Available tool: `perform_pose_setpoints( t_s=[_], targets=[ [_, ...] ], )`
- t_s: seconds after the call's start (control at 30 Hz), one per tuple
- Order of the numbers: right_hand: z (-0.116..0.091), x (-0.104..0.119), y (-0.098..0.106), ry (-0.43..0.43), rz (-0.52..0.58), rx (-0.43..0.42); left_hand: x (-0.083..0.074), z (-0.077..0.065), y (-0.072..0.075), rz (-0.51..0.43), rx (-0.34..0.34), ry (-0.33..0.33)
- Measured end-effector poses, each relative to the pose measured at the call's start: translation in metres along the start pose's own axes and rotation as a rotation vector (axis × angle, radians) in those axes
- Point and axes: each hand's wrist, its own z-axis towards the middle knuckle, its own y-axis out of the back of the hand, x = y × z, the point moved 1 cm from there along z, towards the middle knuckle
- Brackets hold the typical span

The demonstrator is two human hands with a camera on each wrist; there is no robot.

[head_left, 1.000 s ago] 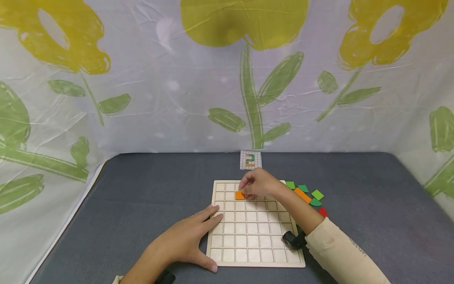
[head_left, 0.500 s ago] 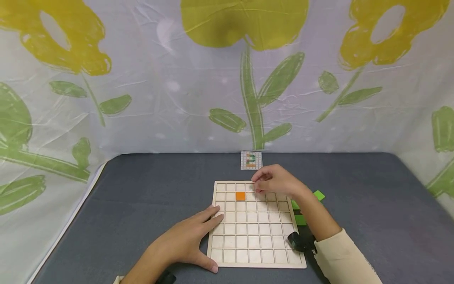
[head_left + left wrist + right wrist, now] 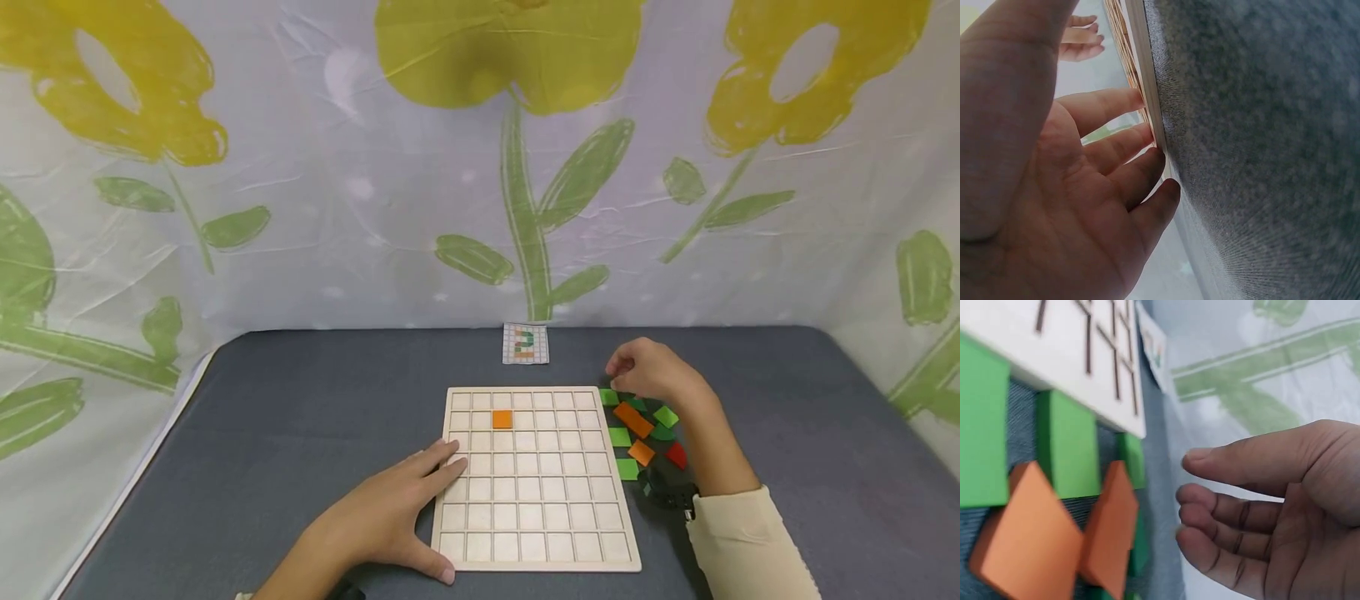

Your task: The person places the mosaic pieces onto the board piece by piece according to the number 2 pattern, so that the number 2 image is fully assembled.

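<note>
A pale wooden grid board (image 3: 529, 492) lies flat on the dark table, with one orange square block (image 3: 502, 419) in its second row. My left hand (image 3: 378, 518) rests at the board's left side, fingers extended against the edge; the left wrist view shows the fingertips touching the board's rim (image 3: 1155, 112). Beyond the board's top right corner, my right hand (image 3: 651, 372) hovers by the loose blocks. In the right wrist view its thumb and loosely bent fingers stand apart with nothing between them, beside green (image 3: 1071, 447) and orange blocks (image 3: 1110, 531).
Loose blocks line the board's right side: an orange rectangle (image 3: 633, 419), an orange square (image 3: 641, 452), a red piece (image 3: 677, 455) and several green ones (image 3: 619, 437). A small printed pattern card (image 3: 525, 344) lies behind the board. A flowered cloth (image 3: 360, 250) hangs behind the table.
My right hand has left the orange square on the board and moved right to the loose blocks, uncovering the board's upper right. My left hand stays at the edge.
</note>
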Motion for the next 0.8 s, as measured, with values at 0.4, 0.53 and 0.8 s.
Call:
perform_pose_setpoints(
  t_s=[0.4, 0.53, 0.8],
  targets=[
    [0.013, -0.012, -0.012, 0.007, -0.055, 0.07, 0.0, 0.0, -0.001, 0.013, -0.014, 0.002],
    [0.013, -0.013, -0.013, 0.03, -0.034, 0.054, -0.001, 0.0, -0.001, 0.016, -0.018, -0.001],
    [0.01, -0.015, -0.007, 0.07, 0.134, 0.039, -0.001, -0.001, -0.001, -0.002, -0.009, 0.006]
  ],
)
